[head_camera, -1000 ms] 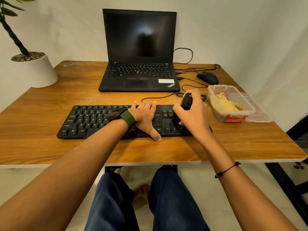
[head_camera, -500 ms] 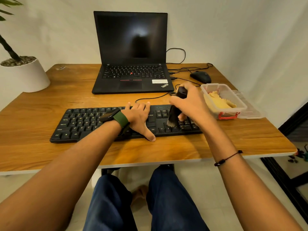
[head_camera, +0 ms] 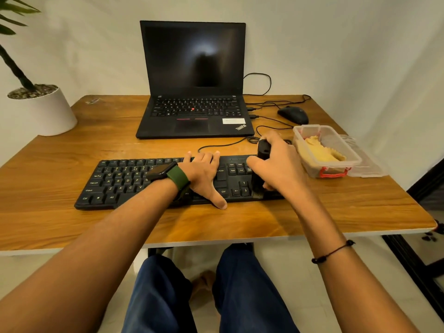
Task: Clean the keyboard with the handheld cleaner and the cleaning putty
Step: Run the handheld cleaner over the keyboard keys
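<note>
A black keyboard (head_camera: 125,181) lies across the front of the wooden desk (head_camera: 72,227). My left hand (head_camera: 204,174) rests flat on the keys right of the middle, fingers straight, thumb over the front edge. My right hand (head_camera: 278,164) grips a black handheld cleaner (head_camera: 262,155) upright, and its brush tip (head_camera: 257,192) touches the keys beside the arrow keys. Yellow cleaning putty (head_camera: 319,150) sits in a clear plastic box (head_camera: 336,164) just right of the keyboard.
An open black laptop (head_camera: 194,111) stands behind the keyboard. A black mouse (head_camera: 293,114) and cables (head_camera: 264,104) lie at the back right. The box's clear lid (head_camera: 370,164) lies beside it. A white plant pot (head_camera: 40,111) stands at the back left.
My right hand has drawn the cleaner's brush down toward the keyboard's front row. The left hand has kept its place on the keys. The camera has shifted a little.
</note>
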